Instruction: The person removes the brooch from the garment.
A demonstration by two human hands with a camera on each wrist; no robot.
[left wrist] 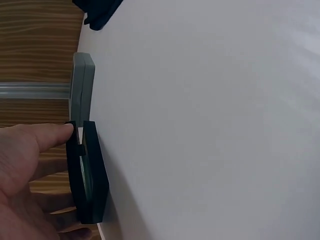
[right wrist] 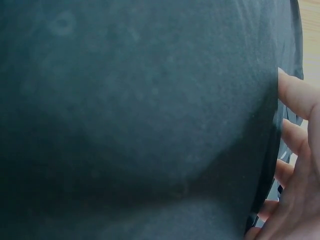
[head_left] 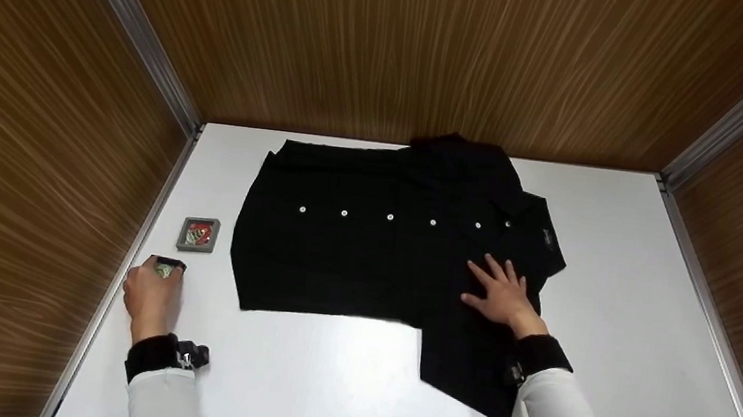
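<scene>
A black button-up shirt (head_left: pixel 338 260) lies spread on the white table, with white buttons in a row and one short sleeve pointing toward me. My right hand (head_left: pixel 503 298) rests on its chest area, fingers spread; in the right wrist view its fingertips (right wrist: pixel 292 95) touch the dark cloth. At the left edge my left hand (head_left: pixel 151 292) grips a small black square case with something green inside (head_left: pixel 165 270). In the left wrist view thumb and fingers hold this black case (left wrist: pixel 95 175) by its sides, tilted up close over the table.
A grey square case (head_left: pixel 198 234) with a red and white piece inside lies just beyond the left hand, left of the shirt's hem. Wood-grain panels (head_left: pixel 374 50) wall the table (head_left: pixel 325 383) at the back and sides, with metal strips at the corners.
</scene>
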